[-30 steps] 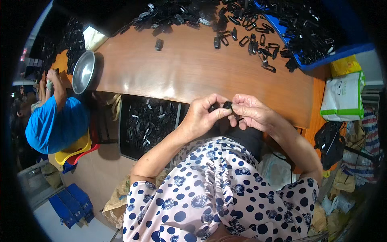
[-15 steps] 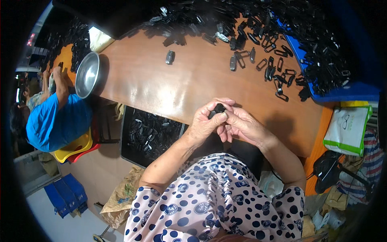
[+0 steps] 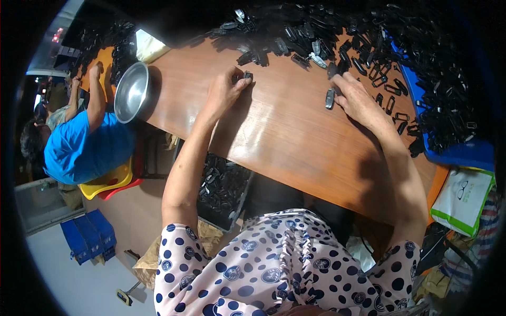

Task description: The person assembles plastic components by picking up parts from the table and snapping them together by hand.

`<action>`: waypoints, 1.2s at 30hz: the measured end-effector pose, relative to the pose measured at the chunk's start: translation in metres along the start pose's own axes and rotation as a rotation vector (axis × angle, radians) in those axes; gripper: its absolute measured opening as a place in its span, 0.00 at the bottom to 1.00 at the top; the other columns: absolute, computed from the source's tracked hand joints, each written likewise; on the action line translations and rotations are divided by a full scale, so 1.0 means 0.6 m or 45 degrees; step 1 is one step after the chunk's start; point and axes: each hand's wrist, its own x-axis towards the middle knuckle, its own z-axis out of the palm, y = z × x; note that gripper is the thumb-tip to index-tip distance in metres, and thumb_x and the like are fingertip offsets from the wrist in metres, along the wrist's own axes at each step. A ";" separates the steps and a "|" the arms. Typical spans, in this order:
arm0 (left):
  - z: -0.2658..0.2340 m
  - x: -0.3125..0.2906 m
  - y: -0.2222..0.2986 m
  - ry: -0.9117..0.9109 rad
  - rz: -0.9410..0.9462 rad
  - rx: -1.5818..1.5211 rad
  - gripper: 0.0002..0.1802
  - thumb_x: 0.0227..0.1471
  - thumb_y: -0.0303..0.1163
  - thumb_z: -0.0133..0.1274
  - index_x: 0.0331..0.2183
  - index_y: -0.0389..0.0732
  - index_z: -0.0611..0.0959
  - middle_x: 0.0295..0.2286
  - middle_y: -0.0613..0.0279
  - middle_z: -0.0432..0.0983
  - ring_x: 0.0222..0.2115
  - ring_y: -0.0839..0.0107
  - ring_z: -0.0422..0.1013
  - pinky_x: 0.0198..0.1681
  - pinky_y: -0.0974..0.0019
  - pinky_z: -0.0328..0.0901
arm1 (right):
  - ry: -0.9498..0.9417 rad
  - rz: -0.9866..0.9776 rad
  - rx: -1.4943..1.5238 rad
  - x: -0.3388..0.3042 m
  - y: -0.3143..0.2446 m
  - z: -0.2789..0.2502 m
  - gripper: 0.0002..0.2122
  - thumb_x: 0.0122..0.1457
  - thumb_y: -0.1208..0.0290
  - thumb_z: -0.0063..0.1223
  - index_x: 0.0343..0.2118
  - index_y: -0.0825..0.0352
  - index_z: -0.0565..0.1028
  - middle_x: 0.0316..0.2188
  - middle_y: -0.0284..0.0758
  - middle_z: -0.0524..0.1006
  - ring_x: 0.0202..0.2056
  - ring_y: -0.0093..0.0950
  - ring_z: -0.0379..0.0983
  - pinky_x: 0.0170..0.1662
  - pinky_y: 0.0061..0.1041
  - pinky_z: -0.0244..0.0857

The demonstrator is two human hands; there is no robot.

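Observation:
My left hand (image 3: 225, 90) reaches over the far part of the brown table, thumb and fingers pinched on a small black casing (image 3: 247, 75) shaped like a key fob. Farther right, my right hand (image 3: 359, 100) is closed down among loose parts, its fingertips partly hidden, so what they grip cannot be made out. A black-and-grey fob casing (image 3: 330, 98) lies just beside its fingers. Another dark piece (image 3: 332, 69) is just beyond them. Several thin black oblong frames (image 3: 390, 105) lie to the right of this hand.
Black parts (image 3: 295, 45) are heaped along the table's far side. A blue tray (image 3: 440, 152) full of them stands at right, a metal bowl (image 3: 132, 92) at left. Below the edge sits a black bin (image 3: 224, 224) of parts. A person in blue (image 3: 89, 145) sits at left.
My hands were together near the table's front edge around a small black piece. They have parted and reached forward, left onto the lone casing, right to the loose parts. The view has shifted.

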 end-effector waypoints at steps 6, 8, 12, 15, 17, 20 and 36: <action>0.015 -0.034 0.040 -0.043 0.336 0.267 0.13 0.47 0.31 0.56 0.36 0.39 0.76 0.32 0.45 0.77 0.33 0.48 0.73 0.36 0.54 0.67 | 0.185 -0.114 -0.016 -0.027 -0.002 0.013 0.13 0.53 0.82 0.49 0.42 0.66 0.67 0.34 0.41 0.72 0.37 0.42 0.72 0.42 0.39 0.67; 0.026 -0.062 0.032 -0.023 0.397 0.244 0.16 0.49 0.30 0.53 0.42 0.43 0.75 0.31 0.49 0.77 0.31 0.52 0.74 0.35 0.56 0.68 | 0.222 0.020 0.151 -0.045 -0.012 0.012 0.13 0.53 0.81 0.51 0.42 0.66 0.68 0.32 0.40 0.72 0.36 0.39 0.73 0.40 0.35 0.68; 0.030 -0.136 0.103 -0.474 -0.009 -0.741 0.15 0.54 0.30 0.50 0.46 0.43 0.76 0.25 0.69 0.71 0.27 0.80 0.68 0.28 0.74 0.65 | 0.201 0.313 0.993 -0.109 -0.040 0.017 0.12 0.53 0.74 0.58 0.39 0.65 0.69 0.26 0.33 0.75 0.27 0.21 0.74 0.26 0.18 0.68; 0.046 -0.196 0.142 -0.680 -0.285 -1.576 0.16 0.52 0.30 0.55 0.44 0.42 0.76 0.31 0.67 0.73 0.27 0.81 0.68 0.25 0.78 0.64 | 0.118 0.208 1.472 -0.164 -0.083 0.025 0.10 0.54 0.73 0.59 0.35 0.66 0.69 0.26 0.33 0.76 0.26 0.19 0.74 0.25 0.15 0.67; 0.048 -0.236 0.171 -0.778 -0.165 -1.773 0.20 0.49 0.28 0.58 0.46 0.42 0.75 0.33 0.66 0.73 0.27 0.80 0.69 0.23 0.78 0.64 | 0.151 0.116 1.766 -0.201 -0.128 0.018 0.09 0.54 0.74 0.59 0.35 0.67 0.69 0.28 0.34 0.76 0.27 0.21 0.75 0.27 0.16 0.68; 0.049 -0.287 0.215 -0.676 -0.103 -1.655 0.20 0.49 0.26 0.59 0.45 0.41 0.76 0.33 0.68 0.74 0.26 0.84 0.68 0.23 0.79 0.62 | 0.180 0.089 1.931 -0.244 -0.157 0.015 0.09 0.55 0.75 0.57 0.35 0.67 0.69 0.28 0.34 0.75 0.28 0.22 0.75 0.30 0.16 0.68; 0.044 -0.360 0.268 -0.033 0.818 -0.683 0.15 0.44 0.22 0.59 0.39 0.37 0.80 0.26 0.58 0.71 0.25 0.67 0.70 0.29 0.68 0.65 | 0.245 0.061 1.957 -0.355 -0.185 0.019 0.09 0.55 0.74 0.58 0.35 0.65 0.69 0.28 0.32 0.75 0.26 0.20 0.74 0.29 0.16 0.67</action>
